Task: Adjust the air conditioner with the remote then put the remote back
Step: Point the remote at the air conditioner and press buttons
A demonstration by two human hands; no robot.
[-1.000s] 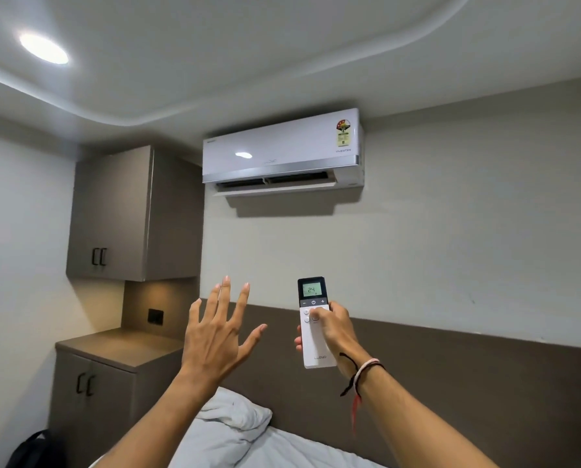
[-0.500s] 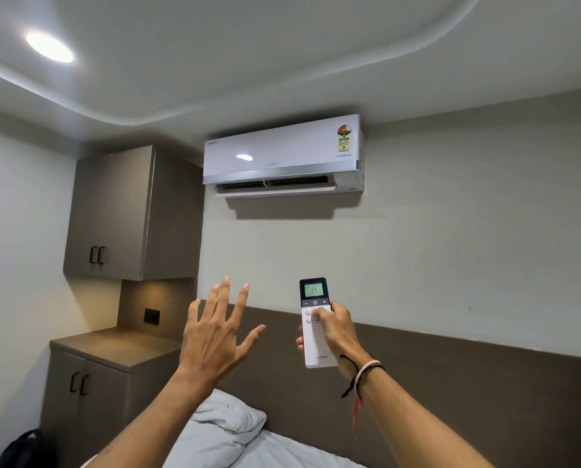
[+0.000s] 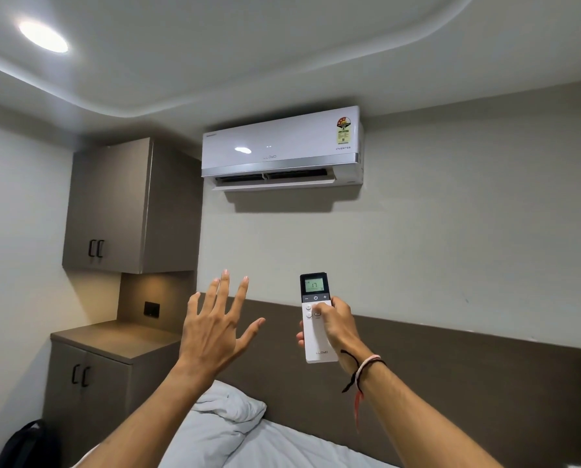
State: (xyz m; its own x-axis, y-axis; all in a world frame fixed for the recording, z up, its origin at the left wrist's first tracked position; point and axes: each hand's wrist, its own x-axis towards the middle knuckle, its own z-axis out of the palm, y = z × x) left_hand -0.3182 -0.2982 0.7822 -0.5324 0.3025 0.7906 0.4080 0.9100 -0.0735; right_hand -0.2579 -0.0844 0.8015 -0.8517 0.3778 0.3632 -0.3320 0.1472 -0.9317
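A white air conditioner [image 3: 282, 148] hangs high on the far wall, its bottom flap open. My right hand [image 3: 338, 324] holds a slim white remote [image 3: 317, 342] upright and aimed at the unit, thumb resting on the buttons below the dark top section. The remote's small lit screen reads 17. My left hand [image 3: 214, 327] is raised beside it, palm forward, fingers spread, holding nothing. A gap separates the two hands.
A grey wall cabinet [image 3: 113, 207] hangs at the left above a low cabinet [image 3: 113, 336] with a flat top. A bed with a white pillow [image 3: 228, 405] lies below against a dark headboard [image 3: 468, 383]. A black bag [image 3: 25, 444] sits at the bottom left.
The number on the remote's screen has dropped from 24 to 17. Both hands hold nearly the same pose; the view has shifted slightly.
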